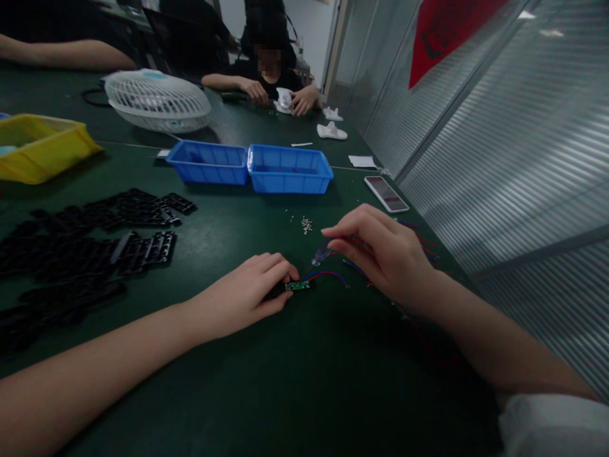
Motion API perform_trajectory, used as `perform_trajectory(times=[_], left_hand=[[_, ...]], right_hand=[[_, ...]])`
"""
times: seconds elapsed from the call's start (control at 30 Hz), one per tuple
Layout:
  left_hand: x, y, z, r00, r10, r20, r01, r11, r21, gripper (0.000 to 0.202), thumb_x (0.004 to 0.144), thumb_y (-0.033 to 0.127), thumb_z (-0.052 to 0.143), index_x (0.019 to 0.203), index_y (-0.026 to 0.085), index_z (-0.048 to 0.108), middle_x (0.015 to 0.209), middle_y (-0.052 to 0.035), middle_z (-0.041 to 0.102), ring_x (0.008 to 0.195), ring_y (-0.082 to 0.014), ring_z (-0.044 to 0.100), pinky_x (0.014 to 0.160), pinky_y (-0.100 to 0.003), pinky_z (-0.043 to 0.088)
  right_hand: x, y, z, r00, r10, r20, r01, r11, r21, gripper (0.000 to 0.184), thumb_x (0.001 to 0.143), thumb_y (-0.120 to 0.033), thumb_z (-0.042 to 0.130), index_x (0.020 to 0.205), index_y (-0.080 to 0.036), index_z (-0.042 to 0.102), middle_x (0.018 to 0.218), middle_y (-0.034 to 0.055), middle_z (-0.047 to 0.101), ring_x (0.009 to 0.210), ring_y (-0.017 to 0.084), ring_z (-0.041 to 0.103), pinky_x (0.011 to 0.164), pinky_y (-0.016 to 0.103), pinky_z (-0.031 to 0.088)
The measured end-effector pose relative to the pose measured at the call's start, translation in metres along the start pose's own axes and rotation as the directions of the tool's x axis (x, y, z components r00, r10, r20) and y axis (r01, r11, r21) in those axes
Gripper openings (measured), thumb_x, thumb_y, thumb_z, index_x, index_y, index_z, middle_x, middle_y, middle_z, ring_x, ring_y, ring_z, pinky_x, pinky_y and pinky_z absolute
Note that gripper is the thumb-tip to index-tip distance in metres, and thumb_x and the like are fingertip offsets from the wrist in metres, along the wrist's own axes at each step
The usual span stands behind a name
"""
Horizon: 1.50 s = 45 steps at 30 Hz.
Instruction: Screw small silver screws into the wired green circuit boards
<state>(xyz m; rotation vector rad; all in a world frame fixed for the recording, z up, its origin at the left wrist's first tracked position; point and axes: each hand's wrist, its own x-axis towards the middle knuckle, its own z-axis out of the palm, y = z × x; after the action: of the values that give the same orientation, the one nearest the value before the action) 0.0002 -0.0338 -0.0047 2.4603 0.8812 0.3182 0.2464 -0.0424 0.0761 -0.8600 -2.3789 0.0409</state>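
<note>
My left hand [259, 285] rests on the table, its thumb and fingers closed on the left end of a small green circuit board [297, 286]. A red and a blue wire [328, 274] run from the board to the right and curve down to the table. Above the board, my right hand [383, 251] pinches a small translucent piece [320, 256] between thumb and forefinger. Its lower end points down at the board, and its exact kind is too blurred to make out. More red and blue wires [428, 244] lie under and behind my right hand, partly hidden.
Small silver screws [306, 224] lie ahead. Behind stand two blue bins [290, 181], a yellow bin [47, 149] and a white fan [157, 105]. Black plastic parts [104, 247] cover the left; a phone [386, 194] lies right. Across, a person handles a white part [284, 101].
</note>
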Motion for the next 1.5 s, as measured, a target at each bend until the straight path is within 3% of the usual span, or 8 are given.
perform_trajectory(times=[0.2,0.3,0.47,0.6,0.83,1.1,1.33,1.5], left_hand=[[0.0,0.001,0.001,1.0,0.0,-0.005,0.0,1.0,-0.002,0.019,0.095,0.031,0.049,0.112,0.023,0.052,0.109,-0.0044,0.056,0.099,-0.021,0.052,0.087,-0.037,0.043],[0.0,0.001,0.002,1.0,-0.003,-0.008,0.003,1.0,-0.012,0.018,0.095,0.031,0.049,0.111,0.024,0.052,0.109,-0.0039,0.056,0.1,-0.0207,0.052,0.087,-0.036,0.042],[-0.001,0.001,0.003,1.0,-0.004,-0.013,0.004,1.0,-0.002,0.018,0.094,0.03,0.05,0.111,0.025,0.052,0.107,-0.0022,0.055,0.099,-0.0196,0.052,0.086,-0.035,0.042],[-0.001,0.002,0.003,1.0,-0.003,-0.01,0.003,1.0,0.01,0.016,0.094,0.03,0.049,0.11,0.024,0.051,0.107,-0.0025,0.055,0.099,-0.0204,0.052,0.087,-0.036,0.042],[-0.001,0.003,0.001,1.0,-0.007,-0.012,0.007,1.0,0.016,0.017,0.095,0.031,0.049,0.11,0.025,0.05,0.107,-0.0016,0.055,0.099,-0.0201,0.051,0.088,-0.036,0.042],[0.0,0.002,0.002,1.0,-0.017,-0.009,0.017,1.0,0.015,0.018,0.094,0.031,0.051,0.111,0.025,0.051,0.109,-0.002,0.055,0.1,-0.0202,0.051,0.087,-0.035,0.042],[-0.001,0.002,0.002,1.0,-0.016,-0.013,0.016,1.0,0.021,0.019,0.094,0.031,0.05,0.112,0.025,0.052,0.11,-0.0028,0.056,0.101,-0.0203,0.052,0.087,-0.035,0.043],[0.0,0.0,0.005,1.0,0.006,-0.031,-0.005,0.999,0.041,0.019,0.094,0.031,0.051,0.111,0.023,0.052,0.108,-0.0041,0.057,0.098,-0.0213,0.053,0.086,-0.036,0.043]], right_hand=[[-0.003,0.0,0.002,0.974,0.079,0.213,-0.052,0.99,-0.128,0.04,0.102,-0.037,0.031,0.072,-0.019,0.05,0.061,-0.0028,0.051,0.05,0.008,0.041,0.051,0.025,0.026],[-0.005,0.001,0.001,0.971,0.089,0.22,-0.047,0.98,-0.192,0.043,0.099,-0.043,0.03,0.07,-0.019,0.052,0.056,-0.0024,0.049,0.049,0.01,0.043,0.05,0.027,0.021],[-0.004,-0.001,0.003,0.984,0.059,0.167,-0.033,0.987,-0.155,0.029,0.092,-0.028,0.037,0.094,-0.015,0.063,0.086,0.0052,0.058,0.063,0.012,0.051,0.052,0.025,0.031],[-0.004,-0.003,0.006,0.989,-0.029,0.146,0.025,0.999,0.026,0.024,0.089,-0.017,0.043,0.104,-0.016,0.061,0.09,0.004,0.054,0.069,0.01,0.053,0.059,0.022,0.039],[-0.007,0.0,0.01,1.0,-0.027,0.004,0.026,0.996,0.08,0.018,0.095,-0.029,0.053,0.106,-0.015,0.052,0.093,0.0033,0.062,0.073,0.009,0.059,0.059,0.02,0.044],[-0.002,0.001,-0.006,0.998,-0.028,0.051,0.021,0.99,0.143,0.018,0.097,-0.024,0.051,0.11,-0.015,0.06,0.102,0.0046,0.065,0.089,0.01,0.062,0.074,0.02,0.046],[-0.001,0.004,-0.003,0.986,0.071,0.15,-0.053,0.991,-0.121,0.04,0.098,-0.049,0.043,0.077,-0.017,0.056,0.068,-0.0016,0.058,0.058,0.008,0.048,0.053,0.023,0.028],[-0.008,-0.014,0.007,0.961,0.228,0.155,-0.142,0.892,-0.429,0.049,0.097,-0.051,0.034,0.066,-0.018,0.053,0.058,0.0011,0.057,0.052,0.012,0.048,0.05,0.028,0.014]])
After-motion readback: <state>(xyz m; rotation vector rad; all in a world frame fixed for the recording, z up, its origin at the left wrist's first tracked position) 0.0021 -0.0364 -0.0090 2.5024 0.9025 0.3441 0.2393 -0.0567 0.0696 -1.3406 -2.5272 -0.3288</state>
